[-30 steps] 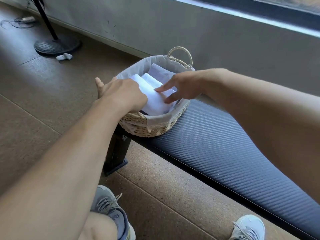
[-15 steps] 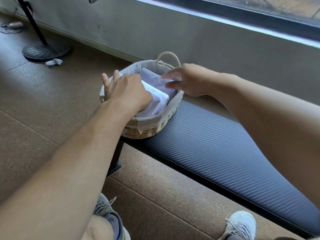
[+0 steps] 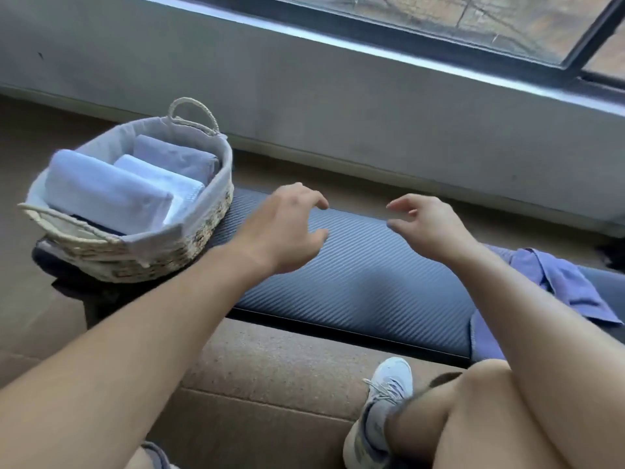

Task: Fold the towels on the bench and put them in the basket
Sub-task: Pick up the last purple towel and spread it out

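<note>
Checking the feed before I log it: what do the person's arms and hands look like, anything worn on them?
Both forearms are bare, no sleeves in view. The left hand and right hand wear no gloves, and I see no rings, watch or markings.

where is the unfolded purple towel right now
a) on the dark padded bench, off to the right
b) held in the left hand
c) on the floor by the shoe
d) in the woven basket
a: the unfolded purple towel lies crumpled on the dark padded bench at the right, while the left hand and right hand hover open, holding nothing.
</note>
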A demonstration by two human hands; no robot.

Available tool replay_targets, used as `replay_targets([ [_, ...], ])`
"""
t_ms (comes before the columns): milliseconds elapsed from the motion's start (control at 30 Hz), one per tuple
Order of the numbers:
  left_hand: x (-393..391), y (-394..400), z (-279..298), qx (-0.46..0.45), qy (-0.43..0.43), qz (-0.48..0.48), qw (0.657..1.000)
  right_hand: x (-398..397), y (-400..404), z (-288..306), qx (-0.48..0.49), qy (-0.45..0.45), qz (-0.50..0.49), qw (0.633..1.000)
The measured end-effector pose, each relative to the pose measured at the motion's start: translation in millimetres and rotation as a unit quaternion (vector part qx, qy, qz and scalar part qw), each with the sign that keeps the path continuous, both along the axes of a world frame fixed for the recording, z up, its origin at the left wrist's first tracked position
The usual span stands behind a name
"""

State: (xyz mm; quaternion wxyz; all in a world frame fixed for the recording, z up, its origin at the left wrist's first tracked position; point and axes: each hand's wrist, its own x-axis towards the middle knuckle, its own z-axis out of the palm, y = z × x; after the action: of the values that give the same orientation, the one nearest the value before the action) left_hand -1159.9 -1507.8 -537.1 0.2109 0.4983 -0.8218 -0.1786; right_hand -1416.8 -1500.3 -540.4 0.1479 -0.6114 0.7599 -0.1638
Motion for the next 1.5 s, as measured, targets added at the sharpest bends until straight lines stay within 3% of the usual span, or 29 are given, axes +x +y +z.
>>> replay_targets([
  [233, -50, 17, -31, 0.039, -0.048, -0.096, 0.993, -92, 34, -37, 0.114, 0.071, -0.266, 0.955],
  [333, -58, 20, -38, 0.041, -0.046, -0.108, 0.992, -120, 42, -50, 0.158, 0.046, -0.325, 0.931],
  [433, -58, 18, -46, 0.055, -0.049, -0.105, 0.992, -130, 47, -60, 0.188, 0.062, -0.32, 0.927],
  [667, -51, 14, -47, 0.078, -0.056, -0.085, 0.992, -78, 19, -64, 0.057, -0.055, -0.166, 0.983],
  [800, -42, 8, -44, 0.085, -0.07, -0.051, 0.993, 3, 8, -55, 0.055, -0.111, 0.028, 0.992],
  [900, -25, 2, -44, 0.09, -0.121, 0.009, 0.989, 52, 10, -52, 0.082, -0.161, 0.179, 0.967],
  [1000, -2, -4, -49, 0.128, -0.133, 0.035, 0.982, 73, 14, -49, 0.139, -0.236, 0.287, 0.918],
  [1100, 16, -6, -57, 0.13, -0.107, 0.022, 0.985, 72, 13, -48, 0.157, -0.295, 0.283, 0.899],
  [1167, 22, -4, -62, 0.129, -0.12, 0.005, 0.984, 66, 6, -49, 0.113, -0.258, 0.221, 0.934],
  [1267, 27, -4, -69, 0.109, -0.159, 0.001, 0.981, 50, -2, -46, 0.108, -0.064, 0.147, 0.981],
  [1400, 24, -2, -69, 0.087, -0.207, 0.011, 0.974, 37, 3, -42, 0.21, 0.107, 0.094, 0.967],
  [1500, 19, 1, -66, 0.096, -0.223, 0.019, 0.97, 40, 7, -45, 0.217, 0.124, 0.113, 0.962],
])
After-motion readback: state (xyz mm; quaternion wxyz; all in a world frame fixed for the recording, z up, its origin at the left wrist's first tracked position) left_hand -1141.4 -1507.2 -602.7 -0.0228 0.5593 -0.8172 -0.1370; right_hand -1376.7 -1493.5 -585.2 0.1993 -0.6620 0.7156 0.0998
